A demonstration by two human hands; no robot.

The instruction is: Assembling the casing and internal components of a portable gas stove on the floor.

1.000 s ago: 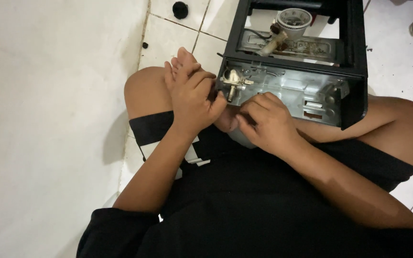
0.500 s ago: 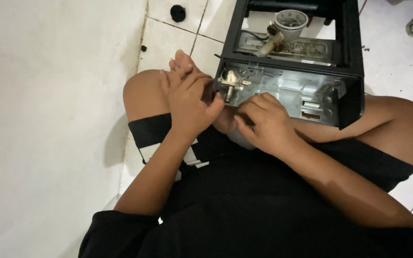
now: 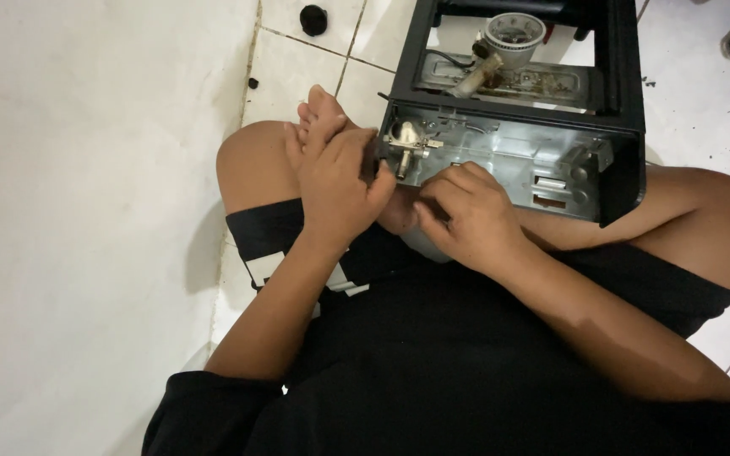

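The left hand (image 3: 340,181) grips the near-left corner of a black gas stove (image 3: 618,93) resting on the person's lap; the right hand (image 3: 466,215), fingers curled, pinches beneath its brass valve (image 3: 407,145).

Stove casing (image 3: 618,101) cut off at top; left-hand fingers (image 3: 331,169) hide valve's left end.

Black stove frame (image 3: 623,101), silver inner panel (image 3: 509,156); black shorts (image 3: 433,338) white-striped; white tiles (image 3: 297,67).
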